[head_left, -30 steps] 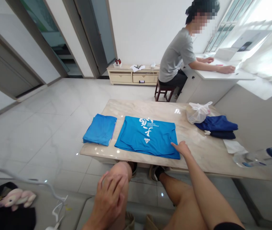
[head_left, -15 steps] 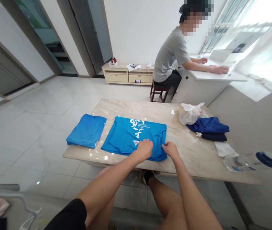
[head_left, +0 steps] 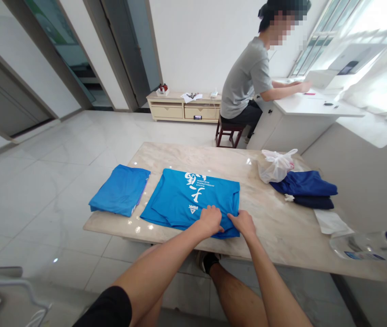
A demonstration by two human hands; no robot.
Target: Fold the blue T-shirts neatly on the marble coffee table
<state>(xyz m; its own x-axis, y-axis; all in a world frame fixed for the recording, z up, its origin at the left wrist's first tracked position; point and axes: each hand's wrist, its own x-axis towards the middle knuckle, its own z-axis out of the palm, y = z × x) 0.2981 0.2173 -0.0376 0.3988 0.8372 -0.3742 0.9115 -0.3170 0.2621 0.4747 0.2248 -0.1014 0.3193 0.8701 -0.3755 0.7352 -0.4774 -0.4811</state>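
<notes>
A bright blue T-shirt [head_left: 186, 200] with white print lies partly folded on the marble table [head_left: 275, 227]. Both my hands rest on its near right corner. My left hand [head_left: 210, 219] is curled, its fingers pinching the cloth at the near edge. My right hand [head_left: 244, 223] sits just to the right, fingers bent onto the same edge. A folded blue shirt [head_left: 120, 195] lies to the left of it, apart from my hands.
Dark blue folded clothes [head_left: 304, 187] and a white plastic bag [head_left: 275, 165] lie at the table's right. A paper [head_left: 331, 221] and a plastic bottle [head_left: 366, 245] lie at the near right edge. Another person [head_left: 247, 86] sits at a white desk beyond. My bare legs are under the table.
My left hand left my knee and came onto the shirt's near edge beside my right hand. Both hands now grip the cloth. The person at the desk pulled one arm in.
</notes>
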